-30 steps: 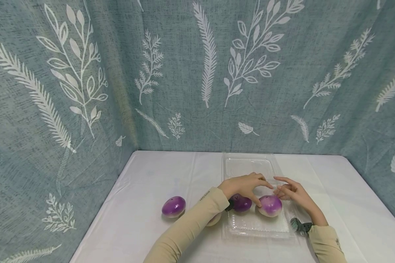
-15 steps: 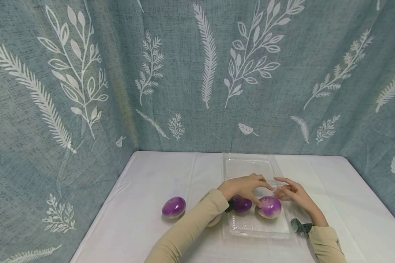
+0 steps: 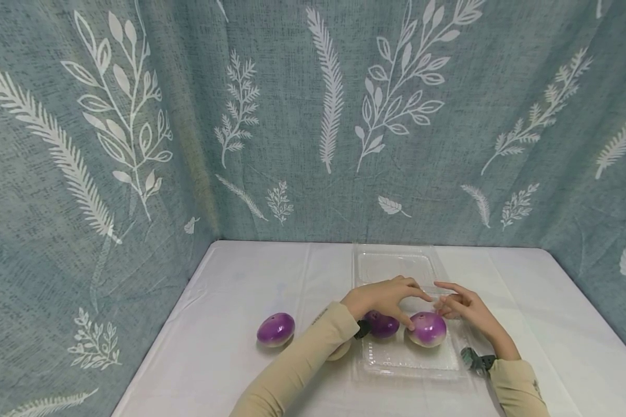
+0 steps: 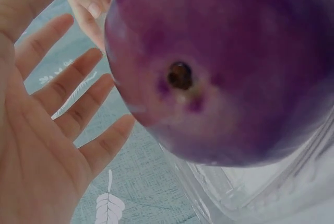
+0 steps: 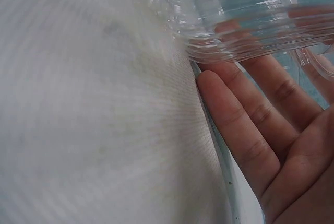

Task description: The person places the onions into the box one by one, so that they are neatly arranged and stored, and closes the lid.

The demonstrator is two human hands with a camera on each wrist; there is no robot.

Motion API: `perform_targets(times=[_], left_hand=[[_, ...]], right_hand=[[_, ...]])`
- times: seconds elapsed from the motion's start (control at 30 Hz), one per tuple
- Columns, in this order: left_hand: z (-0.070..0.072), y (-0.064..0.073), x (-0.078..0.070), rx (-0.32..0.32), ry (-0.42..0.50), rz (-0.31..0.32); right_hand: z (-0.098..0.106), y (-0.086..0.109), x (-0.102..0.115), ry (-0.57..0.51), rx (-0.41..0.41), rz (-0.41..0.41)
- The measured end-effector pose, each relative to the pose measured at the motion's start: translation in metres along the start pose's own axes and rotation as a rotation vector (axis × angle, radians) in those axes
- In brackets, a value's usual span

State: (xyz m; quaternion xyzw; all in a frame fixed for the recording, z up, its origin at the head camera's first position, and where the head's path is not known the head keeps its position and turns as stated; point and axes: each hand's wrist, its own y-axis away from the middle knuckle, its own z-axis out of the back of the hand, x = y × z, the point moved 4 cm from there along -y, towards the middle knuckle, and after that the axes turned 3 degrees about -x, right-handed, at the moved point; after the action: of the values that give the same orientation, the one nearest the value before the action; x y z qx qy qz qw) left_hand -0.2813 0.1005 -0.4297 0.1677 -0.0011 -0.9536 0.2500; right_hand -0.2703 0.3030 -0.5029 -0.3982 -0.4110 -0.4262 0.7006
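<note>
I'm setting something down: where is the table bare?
Free: the white table left of the leftmost purple vegetable, and right of the right hand. Crowded: the clear container, around the left hand and two more purple vegetables.

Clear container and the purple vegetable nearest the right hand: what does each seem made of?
Clear container: thin, glossy plastic, probably; it is see-through with moulded ridges. Purple vegetable: smooth, shiny skin with highlights; real produce or painted imitation, the look leaves open.

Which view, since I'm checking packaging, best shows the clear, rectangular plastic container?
The head view: it frames the opened container nearly whole, though the left hand and glossy purple, rounded vegetables cover parts. The left wrist view shows only an edge; the right wrist view, a close-up portion by the right hand.
</note>
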Motion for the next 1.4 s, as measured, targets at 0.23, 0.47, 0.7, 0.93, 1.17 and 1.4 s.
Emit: perform_targets(times=[0.23,0.47,0.7,0.93,1.17,1.4], left_hand=[[0.001,0.005,0.000,-0.017,0.031,-0.002],[0.004,0.009,0.000,-0.035,0.040,-0.013],[0.005,0.013,-0.001,-0.047,0.065,-0.017],[0.007,0.020,0.001,-0.086,0.103,-0.043],[0.008,0.029,0.003,-0.124,0.145,-0.042],[0.009,0.037,0.004,-0.166,0.190,-0.043]], right_hand=[[0.000,0.000,-0.001,-0.014,0.010,0.016],[0.000,0.000,-0.002,-0.015,0.014,0.028],[0.000,0.000,-0.003,-0.021,0.015,0.029],[0.000,0.000,-0.003,-0.029,0.007,0.032],[-0.001,0.000,-0.001,-0.043,0.024,0.059],[-0.002,0.000,0.001,-0.045,0.030,0.070]])
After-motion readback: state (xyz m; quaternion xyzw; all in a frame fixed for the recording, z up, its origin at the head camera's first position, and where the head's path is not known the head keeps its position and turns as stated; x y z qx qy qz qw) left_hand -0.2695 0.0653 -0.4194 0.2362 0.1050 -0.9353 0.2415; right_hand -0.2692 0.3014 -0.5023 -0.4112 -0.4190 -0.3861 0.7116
